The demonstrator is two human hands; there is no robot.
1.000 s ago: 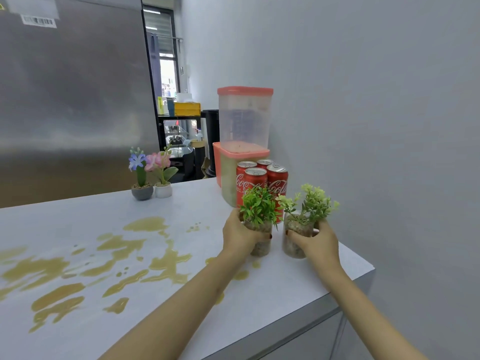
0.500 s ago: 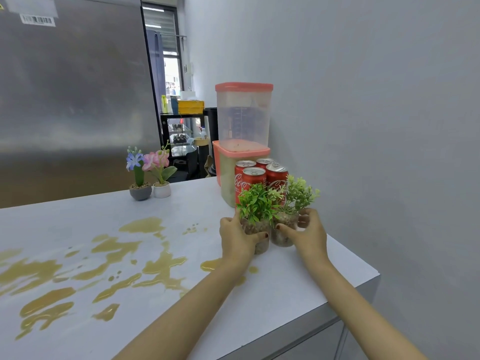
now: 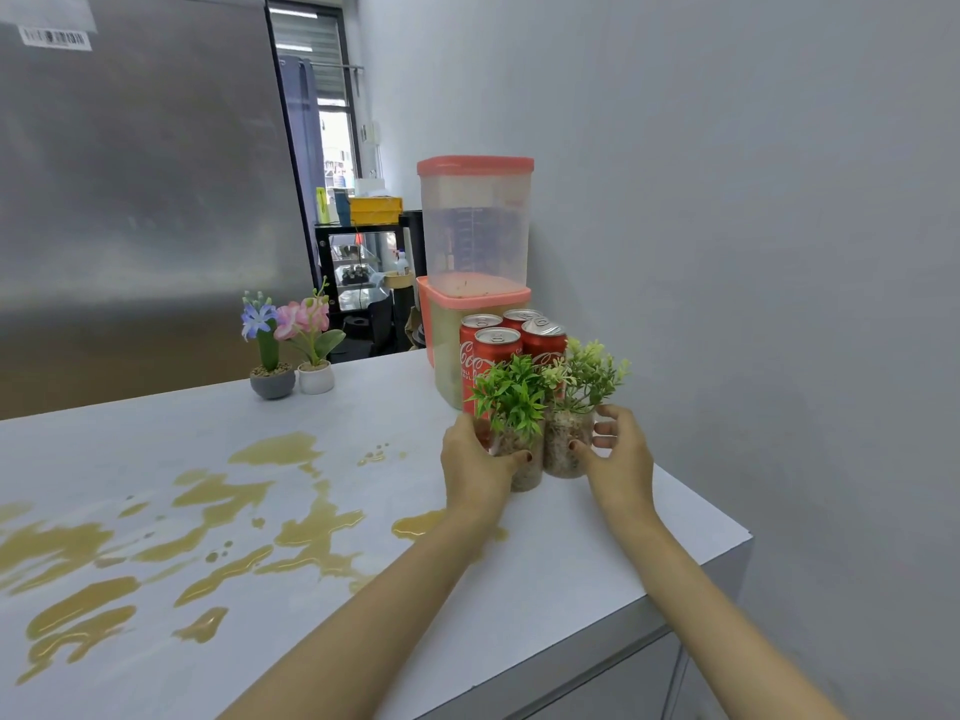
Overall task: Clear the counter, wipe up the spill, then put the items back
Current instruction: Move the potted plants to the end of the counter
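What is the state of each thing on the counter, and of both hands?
Left hand, holds dark plant jar.
Right hand, thumb on light plant jar; hold unclear.
Cola cans, upright, unopened.
Spill, not wiped.
Top container, lid on.
Flower pots, upright.

Four red cans (image 3: 493, 353) stand in one group at the middle of the frame, counted by their four silver tops. Just below them are two plants in glass jars: the darker green plant (image 3: 511, 402) and the paler green plant (image 3: 589, 374). At middle left are two small flower pots, the grey pot (image 3: 272, 381) and the white pot (image 3: 316, 377). Two containers with pink lids are stacked: the upper container (image 3: 475, 226) and the lower container (image 3: 445, 356). There are two hands, the left hand (image 3: 475, 467) and the right hand (image 3: 621, 462), and one surface (image 3: 597, 553). The brown puddles (image 3: 311, 527) are many and partly joined, so I cannot count them exactly.
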